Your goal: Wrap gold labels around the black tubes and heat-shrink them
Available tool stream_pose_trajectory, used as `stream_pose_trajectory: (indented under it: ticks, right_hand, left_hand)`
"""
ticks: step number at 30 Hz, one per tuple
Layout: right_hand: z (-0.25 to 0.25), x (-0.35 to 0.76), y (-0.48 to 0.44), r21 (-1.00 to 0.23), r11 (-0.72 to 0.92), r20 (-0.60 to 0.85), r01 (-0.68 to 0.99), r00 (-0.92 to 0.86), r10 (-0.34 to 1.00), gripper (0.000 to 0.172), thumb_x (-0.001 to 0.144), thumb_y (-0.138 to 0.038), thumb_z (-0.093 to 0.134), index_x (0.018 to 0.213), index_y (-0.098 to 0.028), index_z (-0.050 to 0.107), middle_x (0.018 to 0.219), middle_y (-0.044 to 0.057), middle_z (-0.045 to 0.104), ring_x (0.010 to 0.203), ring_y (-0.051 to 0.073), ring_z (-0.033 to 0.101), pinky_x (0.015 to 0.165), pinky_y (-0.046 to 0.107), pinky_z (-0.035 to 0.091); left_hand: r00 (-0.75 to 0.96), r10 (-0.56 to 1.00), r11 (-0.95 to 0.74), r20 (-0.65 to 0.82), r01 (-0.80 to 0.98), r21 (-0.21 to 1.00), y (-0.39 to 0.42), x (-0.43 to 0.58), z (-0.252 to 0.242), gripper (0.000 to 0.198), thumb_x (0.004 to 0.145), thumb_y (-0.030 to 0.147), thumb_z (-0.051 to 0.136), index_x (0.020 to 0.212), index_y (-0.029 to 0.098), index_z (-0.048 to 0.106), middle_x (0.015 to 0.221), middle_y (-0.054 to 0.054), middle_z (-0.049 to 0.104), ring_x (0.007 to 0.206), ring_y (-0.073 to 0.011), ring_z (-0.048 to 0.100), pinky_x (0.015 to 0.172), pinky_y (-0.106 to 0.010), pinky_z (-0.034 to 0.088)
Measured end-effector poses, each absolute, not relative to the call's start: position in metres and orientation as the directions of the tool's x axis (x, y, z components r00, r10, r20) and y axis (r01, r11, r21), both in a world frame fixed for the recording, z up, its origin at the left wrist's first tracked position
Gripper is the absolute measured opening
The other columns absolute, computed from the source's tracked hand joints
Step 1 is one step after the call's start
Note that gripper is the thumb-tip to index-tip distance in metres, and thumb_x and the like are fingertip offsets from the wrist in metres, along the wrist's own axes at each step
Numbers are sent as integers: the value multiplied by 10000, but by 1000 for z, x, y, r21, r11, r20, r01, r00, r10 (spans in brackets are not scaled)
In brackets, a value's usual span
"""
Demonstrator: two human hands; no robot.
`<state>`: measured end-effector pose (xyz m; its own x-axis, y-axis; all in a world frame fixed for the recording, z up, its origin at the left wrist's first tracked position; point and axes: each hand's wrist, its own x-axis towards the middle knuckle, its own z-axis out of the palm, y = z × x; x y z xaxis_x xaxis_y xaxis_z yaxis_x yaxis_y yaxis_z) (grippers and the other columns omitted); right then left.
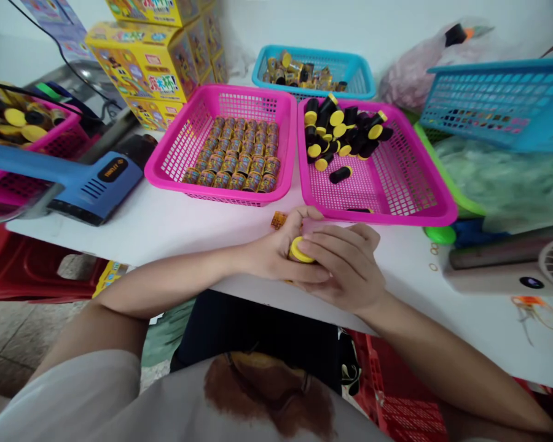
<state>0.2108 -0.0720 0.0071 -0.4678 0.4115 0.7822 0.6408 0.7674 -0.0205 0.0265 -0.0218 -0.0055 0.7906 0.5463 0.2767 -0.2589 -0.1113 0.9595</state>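
Above the table's front edge, my left hand is closed around a small yellow-capped container. The yellow round end faces up, and my fingers hide most of the body. My right hand comes from the other side, its fingertips pressed on the cap and side of the same container. Just behind my left hand lies a small orange printed piece, partly covered. A pink basket beyond my right hand holds several black containers with yellow caps, most heaped at its far left.
Beside it, another pink basket holds rows of printed containers. A blue basket stands behind. Stacked yellow boxes and a blue heat gun are left. A fan-like device sits right, under a tilted blue basket.
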Motion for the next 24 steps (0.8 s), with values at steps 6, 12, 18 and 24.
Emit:
stream_pose_trajectory:
  ticks: [6,12,18,24]
  right_hand:
    - [-5,218,-70,100,710,796,697,-484,363,292,1018,-340,611,1305,-385,636,1067,-41,782,1017,194,701,1004,398,515]
    - [-4,221,-71,157,676,749,720,-533,394,313,955,-292,691,1228,-439,653,1039,-76,776,990,183,711,1053,419,497]
    - [-5,209,-66,196,640,804,743,-495,329,434,924,-213,735,1313,-371,626,1006,-16,736,1025,191,670,1129,474,448]
    - [13,210,-56,113,633,817,766,-434,379,542,918,-340,763,1415,-307,549,1089,66,680,1091,248,645,1070,473,509]
  left_hand:
    - [774,563,-56,290,-314,948,-22,28,-5,618,872,323,761,1217,308,249,734,133,456,506,-63,500,500,-190,414]
    - [605,658,-382,447,-243,891,-26,35,-10,572,853,246,706,1168,281,230,761,92,471,594,-113,570,581,-278,472]
    - [460,683,-550,567,-188,814,-28,38,-16,531,869,193,642,1209,274,242,892,35,571,730,-120,611,689,-283,513]
    - [444,724,-618,527,79,782,-24,15,30,261,879,246,717,1046,212,519,1002,-27,620,877,-135,625,762,-268,532]
